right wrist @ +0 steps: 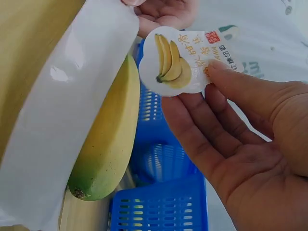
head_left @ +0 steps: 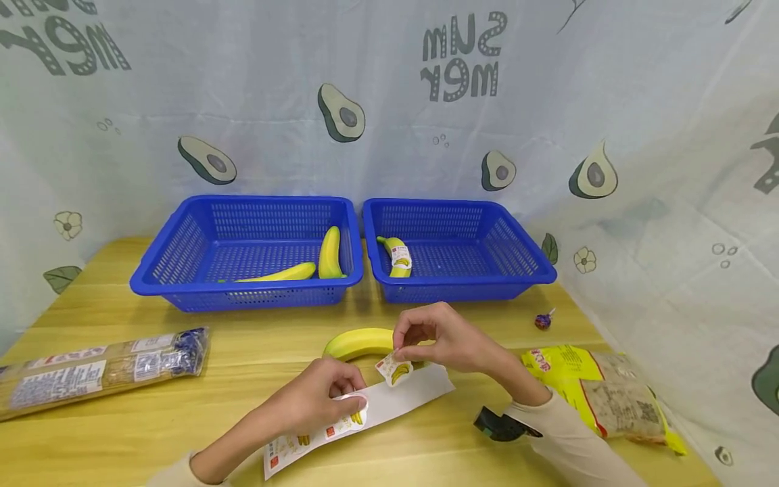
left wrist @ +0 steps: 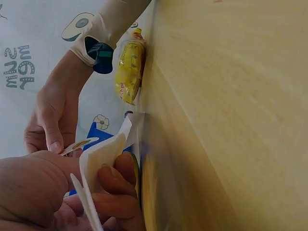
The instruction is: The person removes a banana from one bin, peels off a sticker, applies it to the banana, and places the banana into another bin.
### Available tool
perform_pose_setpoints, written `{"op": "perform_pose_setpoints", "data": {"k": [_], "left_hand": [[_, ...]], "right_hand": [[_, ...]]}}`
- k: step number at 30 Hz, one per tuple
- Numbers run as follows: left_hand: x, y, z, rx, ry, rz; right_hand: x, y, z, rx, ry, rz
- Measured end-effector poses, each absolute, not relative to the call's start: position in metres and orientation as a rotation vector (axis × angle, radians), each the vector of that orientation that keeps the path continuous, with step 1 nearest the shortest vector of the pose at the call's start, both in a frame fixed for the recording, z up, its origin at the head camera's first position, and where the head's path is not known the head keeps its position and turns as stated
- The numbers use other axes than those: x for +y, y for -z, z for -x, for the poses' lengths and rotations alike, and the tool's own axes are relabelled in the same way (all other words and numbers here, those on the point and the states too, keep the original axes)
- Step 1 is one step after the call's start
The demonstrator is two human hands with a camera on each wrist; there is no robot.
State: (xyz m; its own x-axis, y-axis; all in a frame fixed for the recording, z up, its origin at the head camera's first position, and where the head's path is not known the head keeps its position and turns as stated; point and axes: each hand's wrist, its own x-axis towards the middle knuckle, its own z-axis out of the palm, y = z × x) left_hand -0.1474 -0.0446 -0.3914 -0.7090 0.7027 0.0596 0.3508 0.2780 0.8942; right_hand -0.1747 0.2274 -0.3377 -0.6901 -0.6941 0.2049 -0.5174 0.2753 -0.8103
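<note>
My left hand [head_left: 313,399] grips a white strip of backing paper [head_left: 420,396] printed with banana stickers at its near end. Between thumb and fingertips, my right hand [head_left: 447,338] pinches a single banana sticker [right wrist: 173,60], off the strip and held above its bare end. Its picture of bananas and orange lettering face the right wrist view. Just behind the strip, a yellow banana [head_left: 359,341] with a greenish tip lies on the table, partly covered by the right hand and paper.
Two blue baskets stand behind: the left basket [head_left: 243,287] holds two bananas [head_left: 331,253], the right basket [head_left: 468,279] one banana with a sticker [head_left: 400,257]. A noodle packet [head_left: 103,372] lies left. At right are a lollipop [head_left: 544,320] and a yellow bag [head_left: 602,392]. A curtain [head_left: 274,81] hangs behind.
</note>
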Motion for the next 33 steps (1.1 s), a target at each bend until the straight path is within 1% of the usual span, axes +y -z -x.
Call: {"op": "perform_pose_setpoints", "data": {"k": [10, 15, 20, 23, 27, 33], "left_hand": [[-0.038, 0.395, 0.137, 2.379, -1.213, -1.01], [-0.037, 0.391, 0.132, 2.594, -1.067, -1.043], [-0.036, 0.385, 0.13, 2.663, -0.994, -1.031], [-0.036, 0.38, 0.131, 2.675, -1.05, -1.015], [-0.038, 0.373, 0.139, 2.625, -1.299, -0.998], [-0.041, 0.369, 0.154, 2.531, -1.614, -0.802]], "right_hand": [[0.226, 0.339, 0.177, 2.348, 1.403, 1.134], [0.225, 0.338, 0.18, 2.384, 1.4, 1.143], [0.223, 0.337, 0.181, 2.43, 1.419, 1.1], [0.219, 0.336, 0.184, 2.473, 1.419, 1.067], [0.211, 0.336, 0.189, 2.516, 1.427, 1.039], [0.201, 0.339, 0.195, 2.515, 1.493, 0.989]]}}
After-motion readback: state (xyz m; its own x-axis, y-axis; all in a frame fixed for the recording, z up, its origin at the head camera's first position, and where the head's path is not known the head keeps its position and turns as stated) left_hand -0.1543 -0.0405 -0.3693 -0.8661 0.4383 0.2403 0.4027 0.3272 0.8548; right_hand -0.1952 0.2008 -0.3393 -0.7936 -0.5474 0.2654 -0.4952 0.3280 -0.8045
